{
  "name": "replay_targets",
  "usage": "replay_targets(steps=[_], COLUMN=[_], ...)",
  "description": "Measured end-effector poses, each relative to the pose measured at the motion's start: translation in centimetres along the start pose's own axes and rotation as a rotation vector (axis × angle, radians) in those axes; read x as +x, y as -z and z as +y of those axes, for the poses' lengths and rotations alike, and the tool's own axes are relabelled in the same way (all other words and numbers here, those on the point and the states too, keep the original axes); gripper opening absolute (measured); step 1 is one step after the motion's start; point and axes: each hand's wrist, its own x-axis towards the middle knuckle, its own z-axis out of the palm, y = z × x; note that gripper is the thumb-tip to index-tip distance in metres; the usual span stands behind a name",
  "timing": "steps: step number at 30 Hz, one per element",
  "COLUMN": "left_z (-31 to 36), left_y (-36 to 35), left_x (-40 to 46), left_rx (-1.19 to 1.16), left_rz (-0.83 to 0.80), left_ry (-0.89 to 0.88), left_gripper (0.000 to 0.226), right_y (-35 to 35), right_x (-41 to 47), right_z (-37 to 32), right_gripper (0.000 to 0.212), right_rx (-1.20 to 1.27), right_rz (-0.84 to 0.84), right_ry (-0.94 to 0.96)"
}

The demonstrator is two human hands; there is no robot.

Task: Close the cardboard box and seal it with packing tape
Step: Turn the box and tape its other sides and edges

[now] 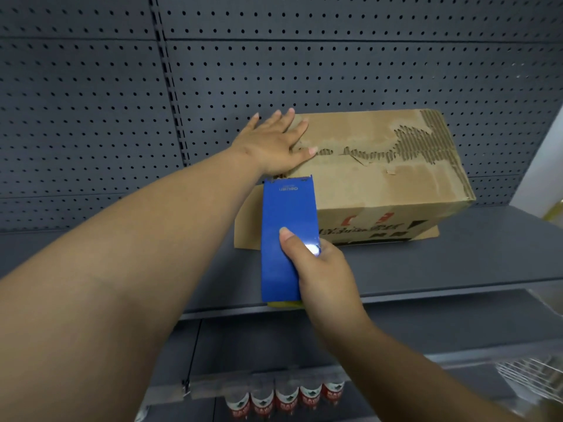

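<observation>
Resting flat on the near-left corner of the box [374, 166], the left hand [274, 144] is lying with fingers straight and spread, palm down, pressing the top. Box is sitting on a grey shelf [457, 260], its back close to the pegboard [274, 71]; whether it is touching the pegboard cannot be told. Top flaps are lying shut. Top surface is looking badly torn along the centre seam, with the corrugated layer showing in a ragged strip running toward the far-right corner. One end flap [246, 220] is sticking out loose at the left end of the box, partly hidden behind the dispenser.

Right hand [320, 269] is gripping a blue tape dispenser [288, 239], thumb lying on its flat upper face, fingers curling under its right edge. Dispenser's far end is sitting at the box's near-left top edge, just below the left hand; its near end is hanging over the shelf's front lip. A bit of yellow is showing under its near end. No tape strip can be made out on the box.

Left forearm is crossing the left half of the view and covering part of the shelf. Below, on a lower shelf, a row of bottles [286, 400] with red labels is standing. A wire basket [530, 379] is showing blurred at lower right.
</observation>
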Motion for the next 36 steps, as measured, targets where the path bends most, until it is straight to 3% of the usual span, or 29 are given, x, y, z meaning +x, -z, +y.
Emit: replay_targets(steps=[25, 28, 32, 36], left_z=[0.2, 0.5, 1.3, 1.6], left_y=[0.2, 0.0, 0.1, 0.1], left_x=[0.5, 0.1, -1.2, -2.4], left_rx=[0.055, 0.072, 0.157, 0.041], left_rz=[-0.037, 0.050, 0.383, 0.343], left_ry=[0.033, 0.024, -0.141, -0.182], left_gripper=[0.072, 0.073, 0.053, 0.048], right_y=[0.8, 1.0, 1.1, 1.0], right_x=[-4.4, -3.7, -2.7, -1.5], right_z=[3.2, 2.1, 0.9, 0.0], right_gripper=[0.025, 0.026, 0.028, 0.029], right_rx=[-0.032, -0.024, -0.079, -0.094], right_rz=[0.058, 0.021, -0.003, 0.022], right_ry=[-0.150, -0.199, -0.208, -0.209])
